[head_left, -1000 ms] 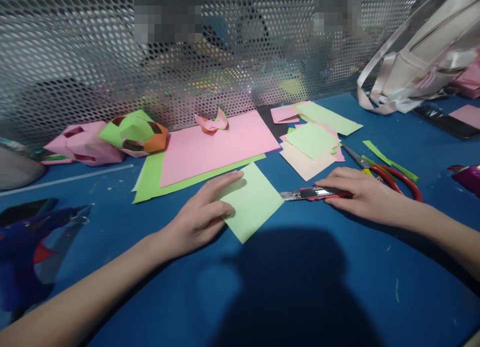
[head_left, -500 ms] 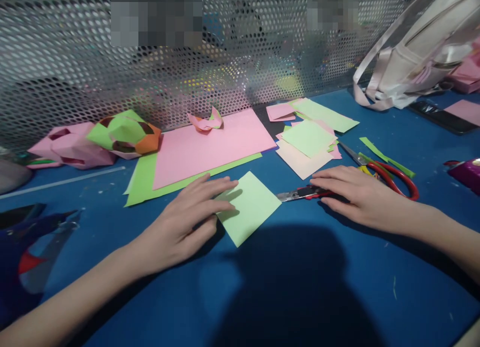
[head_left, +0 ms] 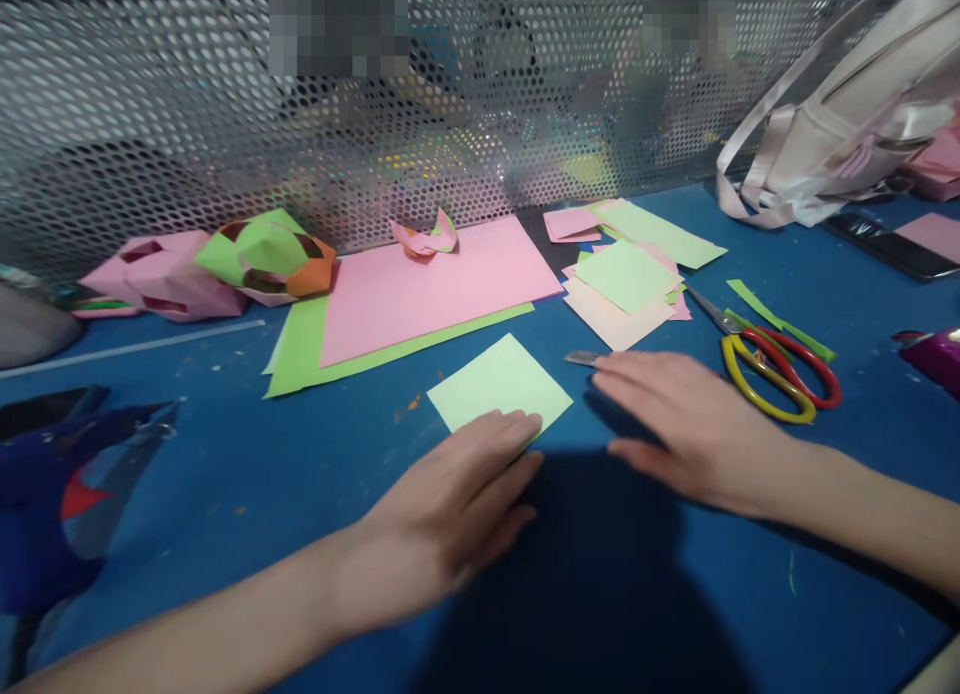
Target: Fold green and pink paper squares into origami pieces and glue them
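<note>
On the blue table [head_left: 300, 479], our left hand [head_left: 442, 519] extends loose fingers over the near edge of the pale green paper square [head_left: 499, 382], which our right hand [head_left: 694, 424], its grip hidden, could nick if the knife blade [head_left: 581, 358] slid left.

The square [head_left: 499, 379] is showing as smooth, matt paper; the knife [head_left: 580, 358] is showing bare metal. The scissors [head_left: 733, 326] are showing metal blades and glossy, plastic-looking handles. The mesh [head_left: 187, 94] is looking like perforated metal.

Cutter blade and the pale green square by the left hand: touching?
Apart: head view shows blue table between cutter blade and pale green square.
</note>
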Tool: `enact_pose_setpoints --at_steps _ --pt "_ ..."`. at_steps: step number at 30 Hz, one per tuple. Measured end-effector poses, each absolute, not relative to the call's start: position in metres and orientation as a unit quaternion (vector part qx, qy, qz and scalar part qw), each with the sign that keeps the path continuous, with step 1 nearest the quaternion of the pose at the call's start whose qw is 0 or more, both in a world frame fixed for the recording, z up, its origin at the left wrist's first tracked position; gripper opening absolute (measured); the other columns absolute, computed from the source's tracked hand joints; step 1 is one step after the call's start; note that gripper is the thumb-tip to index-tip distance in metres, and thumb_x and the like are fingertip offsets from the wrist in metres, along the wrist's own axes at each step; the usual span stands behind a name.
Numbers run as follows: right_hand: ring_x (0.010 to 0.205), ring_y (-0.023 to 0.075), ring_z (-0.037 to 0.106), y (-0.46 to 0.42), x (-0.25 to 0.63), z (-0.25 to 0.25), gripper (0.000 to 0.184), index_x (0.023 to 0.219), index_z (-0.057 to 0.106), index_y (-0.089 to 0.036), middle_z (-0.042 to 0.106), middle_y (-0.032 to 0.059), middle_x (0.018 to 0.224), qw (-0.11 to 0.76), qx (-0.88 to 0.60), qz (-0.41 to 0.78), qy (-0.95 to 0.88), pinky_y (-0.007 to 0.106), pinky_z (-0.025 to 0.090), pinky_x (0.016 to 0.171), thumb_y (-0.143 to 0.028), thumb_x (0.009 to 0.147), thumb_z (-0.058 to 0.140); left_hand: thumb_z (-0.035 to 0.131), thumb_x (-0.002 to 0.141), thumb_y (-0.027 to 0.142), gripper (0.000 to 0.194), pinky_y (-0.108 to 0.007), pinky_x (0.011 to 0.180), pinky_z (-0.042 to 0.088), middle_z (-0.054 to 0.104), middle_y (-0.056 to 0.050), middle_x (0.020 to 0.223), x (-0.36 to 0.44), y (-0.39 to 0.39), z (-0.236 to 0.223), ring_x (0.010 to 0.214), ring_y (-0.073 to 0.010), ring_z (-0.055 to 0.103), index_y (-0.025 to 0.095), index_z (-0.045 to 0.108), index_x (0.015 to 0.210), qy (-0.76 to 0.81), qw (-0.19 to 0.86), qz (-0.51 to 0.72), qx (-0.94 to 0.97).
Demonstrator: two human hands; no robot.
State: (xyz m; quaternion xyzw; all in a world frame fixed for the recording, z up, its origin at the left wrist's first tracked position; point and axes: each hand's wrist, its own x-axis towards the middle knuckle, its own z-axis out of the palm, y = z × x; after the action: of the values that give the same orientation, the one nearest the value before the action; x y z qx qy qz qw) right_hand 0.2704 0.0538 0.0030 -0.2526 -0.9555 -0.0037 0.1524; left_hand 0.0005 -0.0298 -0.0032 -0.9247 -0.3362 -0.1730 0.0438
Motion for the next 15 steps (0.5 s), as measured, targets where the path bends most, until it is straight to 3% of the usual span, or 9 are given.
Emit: enact_pose_setpoints --at_steps 6,10,15 --pt "0.140 0.0322 0.027 0.025 0.233 -0.029 0.086 0.141 0.031 0.007 0.035 0.0247 0.147 0.162 -0.079 0.059 -0.982 0.048 0.023 0.116 -0.064 0.092 0.030 0.051 0.091 0.035 0.054 -0.049 0.100 0.049 0.059 -0.025 0.124 0.026 -0.046 -0.010 0.124 -0.0371 0.050 -0.005 0.048 0.126 -0.364 0.056 -0.124 -0.922" --pt "0.136 0.0367 0.034 0.023 0.234 -0.033 0.098 0.137 0.038 0.008 0.043 0.0269 0.141 0.147 -0.129 0.025 -0.980 0.051 0.028 0.113 -0.075 0.085 0.029 0.046 0.092 0.042 0.054 -0.051 0.091 0.054 0.059 -0.029 0.122 0.028 -0.054 -0.012 0.116 -0.0409 0.056 -0.004 0.056 0.119 -0.382 0.101 -0.106 -0.913" --pt "0.127 0.0399 0.045 0.021 0.237 -0.028 0.097 0.131 0.045 0.011 0.050 0.0308 0.133 0.134 -0.196 -0.064 -0.969 0.052 0.036 0.108 -0.074 0.085 0.029 0.044 0.092 0.047 0.054 -0.050 0.076 0.059 0.064 -0.032 0.112 0.028 -0.070 -0.008 0.101 -0.0416 0.065 0.000 0.063 0.111 -0.402 0.151 -0.061 -0.901"
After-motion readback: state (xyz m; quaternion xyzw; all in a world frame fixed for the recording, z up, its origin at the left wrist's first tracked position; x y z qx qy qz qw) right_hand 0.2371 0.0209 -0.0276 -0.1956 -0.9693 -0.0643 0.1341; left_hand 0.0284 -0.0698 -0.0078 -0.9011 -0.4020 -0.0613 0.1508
